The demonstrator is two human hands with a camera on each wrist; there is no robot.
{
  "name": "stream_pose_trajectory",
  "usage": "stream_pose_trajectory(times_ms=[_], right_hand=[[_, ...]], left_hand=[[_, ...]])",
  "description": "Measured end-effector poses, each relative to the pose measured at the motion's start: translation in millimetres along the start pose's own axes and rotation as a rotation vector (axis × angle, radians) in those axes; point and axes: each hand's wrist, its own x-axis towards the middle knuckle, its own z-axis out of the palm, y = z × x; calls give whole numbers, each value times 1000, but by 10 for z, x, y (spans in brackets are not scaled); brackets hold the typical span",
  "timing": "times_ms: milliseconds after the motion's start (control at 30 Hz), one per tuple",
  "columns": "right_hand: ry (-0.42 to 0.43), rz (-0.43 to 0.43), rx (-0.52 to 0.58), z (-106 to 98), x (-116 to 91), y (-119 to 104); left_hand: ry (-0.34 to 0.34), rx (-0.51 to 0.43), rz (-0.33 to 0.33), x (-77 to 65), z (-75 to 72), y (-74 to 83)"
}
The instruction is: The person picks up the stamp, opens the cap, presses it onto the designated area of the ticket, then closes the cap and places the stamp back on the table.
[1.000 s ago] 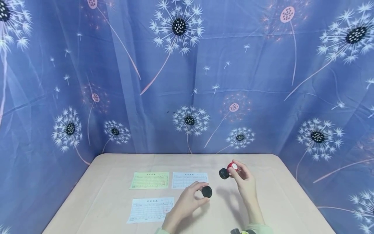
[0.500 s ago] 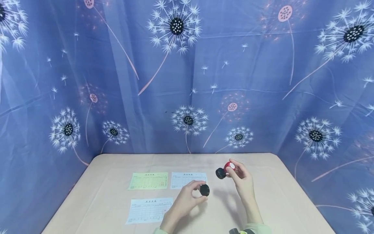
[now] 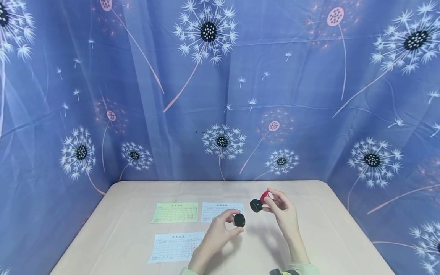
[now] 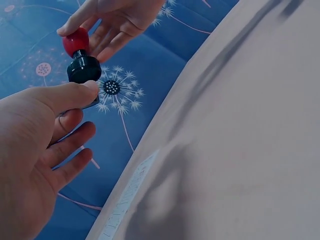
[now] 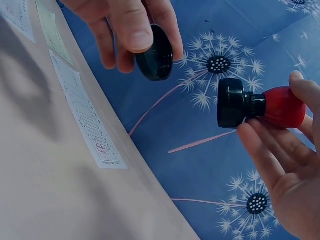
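A stamp with a round black base and a red knob handle (image 5: 284, 107) is held by my right hand (image 3: 286, 210), its thumb and fingers round the knob. The stamp's black base (image 3: 256, 205) points left, toward my other hand. Between thumb and fingers my left hand (image 3: 219, 233) pinches a round black cap (image 5: 154, 53), its hollow side facing the stamp. In the right wrist view a gap shows between cap and stamp. Both hands are raised over the table, casting shadows on it. From the left wrist view the cap is mostly hidden behind the thumb.
On the pale table (image 3: 130, 214) lie a green printed form (image 3: 175, 212), a white form (image 3: 214, 209) beside it and another white form (image 3: 173, 248) nearer the front, with small red marks. Blue dandelion-print curtains (image 3: 192, 152) enclose the table's back and sides.
The right hand has brought the stamp a little left, and its base now stands nearer the cap. The left hand has raised and turned the cap slightly toward the stamp.
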Motion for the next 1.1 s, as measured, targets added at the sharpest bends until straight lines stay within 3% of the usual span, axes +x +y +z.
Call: stream_pose_trajectory(times_ms=[400, 733, 1100], right_hand=[[-44, -15, 4, 82, -19, -33], [-158, -67, 72, 152, -41, -18], [-213, -90, 79, 252, -87, -38]], left_hand=[[73, -10, 18, 23, -60, 15], [100, -27, 40, 38, -113, 19], [133, -45, 41, 52, -105, 17]])
